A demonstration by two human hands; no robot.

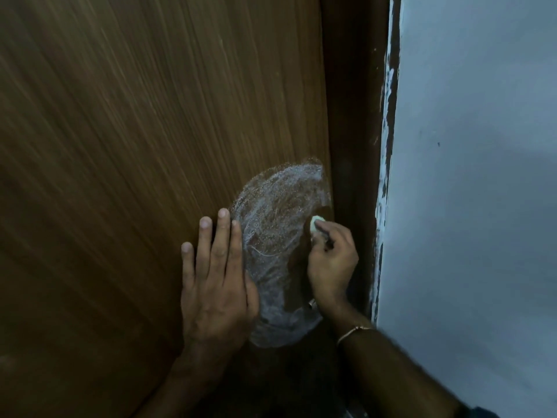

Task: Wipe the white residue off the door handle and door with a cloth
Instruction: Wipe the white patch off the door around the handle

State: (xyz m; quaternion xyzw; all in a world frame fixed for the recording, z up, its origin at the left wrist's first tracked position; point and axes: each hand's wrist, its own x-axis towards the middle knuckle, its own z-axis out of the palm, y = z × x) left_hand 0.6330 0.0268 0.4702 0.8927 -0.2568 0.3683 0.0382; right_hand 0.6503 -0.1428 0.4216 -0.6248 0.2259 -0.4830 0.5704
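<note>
Residue (271,224) of a white, foamy, swirled kind covers a broad oval patch of the brown wood-grain door (135,131), near its right edge and just beside the dark brown door frame (352,116). The left hand (215,282) lies flat against the door with its fingers straight and together, its index finger along the left border of the patch; it holds nothing and seems to be steadying the door. The right hand (330,263) has its fingers curled round a small pale wad, apparently the cloth (316,224), and presses it against the door at the right side of the patch, near the edge. Beside and below the wad, bare brown streaks run through the white, so some wiping looks to have been done there, but most of the patch carries a film, thickest along its top rim and at the bottom. A small metallic glint at the right wrist may be the door handle (312,303); it is mostly hidden by the hand, so I cannot tell whether it is clean. By my reading the task is in its early part: most of the patch, its outline and the handle are left to clear. A thin gold-coloured bracelet (354,331) circles the right wrist, and a pale grey-blue painted wall (467,176) stands beyond the frame.
</note>
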